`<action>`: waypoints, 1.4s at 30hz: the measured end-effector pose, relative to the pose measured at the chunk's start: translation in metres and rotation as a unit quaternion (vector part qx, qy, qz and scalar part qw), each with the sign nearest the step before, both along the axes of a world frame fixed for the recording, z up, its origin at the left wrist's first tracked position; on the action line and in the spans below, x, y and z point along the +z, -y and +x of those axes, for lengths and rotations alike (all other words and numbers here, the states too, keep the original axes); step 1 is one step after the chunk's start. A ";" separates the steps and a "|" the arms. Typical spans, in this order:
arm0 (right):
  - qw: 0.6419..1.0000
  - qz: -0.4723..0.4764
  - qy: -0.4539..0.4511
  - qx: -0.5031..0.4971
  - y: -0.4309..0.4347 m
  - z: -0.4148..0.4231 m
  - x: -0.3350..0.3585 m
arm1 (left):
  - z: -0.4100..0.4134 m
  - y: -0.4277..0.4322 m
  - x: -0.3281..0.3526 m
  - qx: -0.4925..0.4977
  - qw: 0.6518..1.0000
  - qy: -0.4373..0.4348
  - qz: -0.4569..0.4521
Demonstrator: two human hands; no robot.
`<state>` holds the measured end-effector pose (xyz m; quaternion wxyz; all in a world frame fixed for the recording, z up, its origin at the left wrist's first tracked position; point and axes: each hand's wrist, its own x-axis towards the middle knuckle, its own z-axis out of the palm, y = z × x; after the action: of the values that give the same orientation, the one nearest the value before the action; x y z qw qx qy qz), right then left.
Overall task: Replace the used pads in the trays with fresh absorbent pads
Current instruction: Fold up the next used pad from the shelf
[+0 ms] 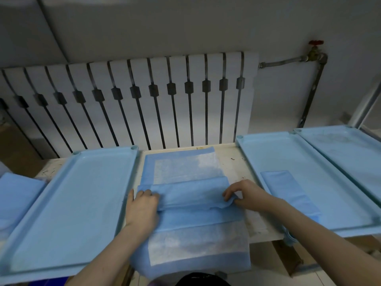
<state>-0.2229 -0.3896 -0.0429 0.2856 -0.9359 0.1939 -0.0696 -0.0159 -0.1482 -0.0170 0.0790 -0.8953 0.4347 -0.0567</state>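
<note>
A white radiator (132, 100) spans the far wall behind the table (233, 162). A blue left tray (72, 203) lies bare, and a right tray (278, 157) holds a folded pad (288, 190) at its near side. Between the trays a partly unfolded absorbent pad (185, 168) lies on the table. The left hand (142, 207) grips the left end of its raised middle fold, and the right hand (245, 193) pinches the right end

- Left of the pad (198, 240), a blue stack (18, 201) is cut by the picture's edge.
- Far right of the pad, the outermost tray (350, 153) runs out of view.
- Below the pad, a dark object (203, 279) is cropped and cannot be identified.
</note>
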 end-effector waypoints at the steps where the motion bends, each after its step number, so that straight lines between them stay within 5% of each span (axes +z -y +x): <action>1: 1.000 0.000 -0.014 0.008 -0.002 -0.001 0.000 | -0.001 0.001 0.000 0.005 1.000 -0.011 0.005; 8: 0.998 -0.026 -0.059 -0.015 -0.013 0.008 0.015 | 0.001 0.010 0.014 0.000 0.981 -0.147 0.126; 14: 0.996 -0.084 0.021 -0.004 -0.059 0.069 0.004 | -0.002 0.044 -0.009 -0.099 0.963 -0.233 -0.097; 21: 0.985 -0.158 -0.061 -0.034 -0.066 0.081 -0.040 | 0.005 0.035 -0.054 -0.008 0.979 -0.196 -0.063; 32: 0.955 -0.168 -0.196 -0.147 -0.012 0.036 -0.035 | 0.037 0.026 -0.054 0.072 0.962 -0.197 -0.176; 34: 0.956 -0.144 -0.204 -0.153 -0.007 0.041 -0.022 | 0.040 0.036 -0.037 0.058 0.971 -0.171 -0.156; 39: 0.986 -0.037 -0.061 -0.150 -0.009 0.076 0.013 | 0.045 0.070 -0.013 -0.046 0.977 -0.206 -0.037; 42: 0.988 -0.060 -0.124 -0.062 -0.016 0.089 0.005 | 0.048 0.076 -0.013 -0.041 0.982 -0.179 0.039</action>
<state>-0.1335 -0.3736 -0.0379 0.1975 -0.9390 0.2809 0.0181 0.0325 -0.2247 -0.0298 0.0322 -0.8685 0.4804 0.1178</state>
